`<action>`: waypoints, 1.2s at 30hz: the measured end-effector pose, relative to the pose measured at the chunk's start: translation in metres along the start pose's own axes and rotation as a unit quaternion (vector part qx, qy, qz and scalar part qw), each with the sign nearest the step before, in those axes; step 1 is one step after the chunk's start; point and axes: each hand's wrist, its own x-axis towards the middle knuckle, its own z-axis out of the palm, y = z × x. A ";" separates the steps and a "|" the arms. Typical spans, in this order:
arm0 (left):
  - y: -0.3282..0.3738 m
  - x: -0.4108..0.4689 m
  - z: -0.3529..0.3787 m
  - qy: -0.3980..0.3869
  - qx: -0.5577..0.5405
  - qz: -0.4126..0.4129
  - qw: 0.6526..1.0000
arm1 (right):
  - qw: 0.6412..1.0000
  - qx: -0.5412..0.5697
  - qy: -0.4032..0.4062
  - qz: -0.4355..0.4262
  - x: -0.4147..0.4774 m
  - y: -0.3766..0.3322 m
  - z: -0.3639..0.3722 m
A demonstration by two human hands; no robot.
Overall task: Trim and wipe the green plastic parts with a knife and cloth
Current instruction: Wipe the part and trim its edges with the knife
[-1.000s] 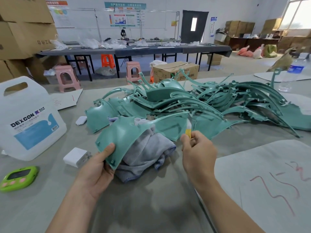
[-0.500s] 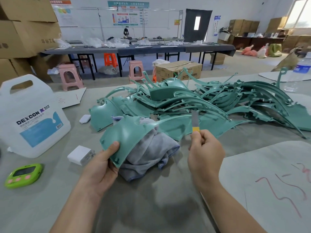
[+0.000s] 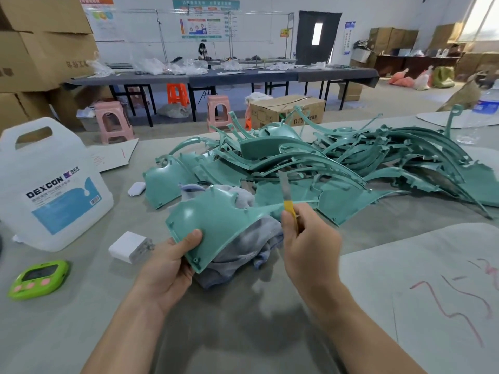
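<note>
My left hand [image 3: 164, 268] grips the near corner of a curved green plastic part [image 3: 216, 222], thumb on top, holding it above a grey cloth [image 3: 243, 247] bunched on the table. My right hand [image 3: 310, 247] holds a knife [image 3: 286, 197] with a yellow handle, blade pointing up, beside the part's thin right arm. A large pile of green plastic parts [image 3: 337, 168] lies behind on the table.
A white DEXCON jug [image 3: 51, 184] stands at the left. A green timer [image 3: 37, 279] and a small white box [image 3: 129, 247] lie near it. A water bottle [image 3: 483, 114] is at the far right. A scribbled grey sheet [image 3: 432, 292] covers the right of the table.
My right hand raised the knife so the blade stands clear above the part's arm, then shifted slightly left toward the part. The left hand keeps its hold.
</note>
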 end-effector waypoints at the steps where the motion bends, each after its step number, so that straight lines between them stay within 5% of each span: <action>1: -0.001 0.000 0.001 -0.004 0.005 0.000 1.000 | 1.000 0.004 -0.006 -0.020 -0.004 -0.004 -0.001; 15: 0.005 -0.002 0.004 0.055 -0.086 0.012 0.995 | 0.962 0.025 -0.123 -0.244 -0.039 -0.038 0.001; 22: 0.006 -0.003 0.013 0.110 -0.129 -0.012 0.986 | 0.958 0.018 -0.149 -0.246 -0.032 -0.029 0.002; 36: 0.006 -0.008 0.018 0.051 -0.125 -0.031 0.990 | 0.960 0.029 -0.184 -0.208 -0.030 -0.026 0.003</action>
